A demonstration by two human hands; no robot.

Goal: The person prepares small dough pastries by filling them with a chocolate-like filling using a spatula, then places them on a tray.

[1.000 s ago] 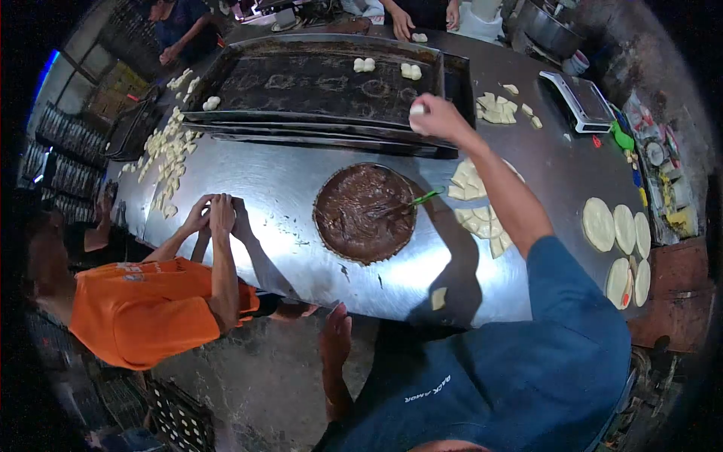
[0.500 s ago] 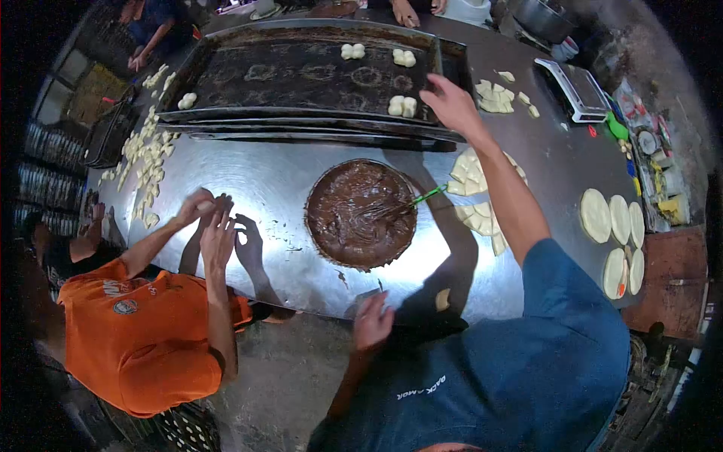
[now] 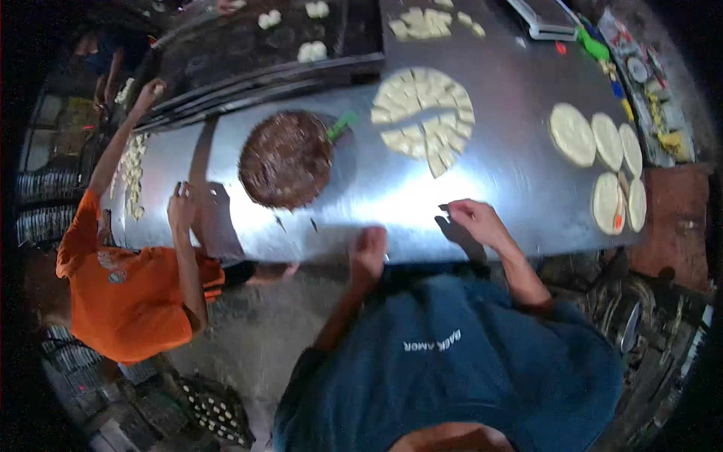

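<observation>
My right hand (image 3: 476,220) is over the steel table near its front edge, fingers pinched together. Something small and dark shows at the fingertips; I cannot tell what it is. My left hand (image 3: 369,256) is at the table's edge to the left, blurred by motion. Ahead of my hands lies a round of dough cut into pieces (image 3: 422,105), a gap running across it. Left of that is a bowl of brown chocolate-like filling (image 3: 285,162), a green-handled tool (image 3: 343,126) leaning at its rim.
Stacked dark baking trays (image 3: 331,68) at the back hold dough clusters (image 3: 312,52). A co-worker in an orange shirt (image 3: 132,294) works at left, one arm toward the trays, beside scattered dough pieces (image 3: 133,166). Dough discs (image 3: 572,135) and a scale (image 3: 542,19) are at right.
My right hand has come back from the tray to the table's front edge. The view has shifted. The co-worker's hands have parted, one reaching to the tray. The loose piece near the edge no longer shows.
</observation>
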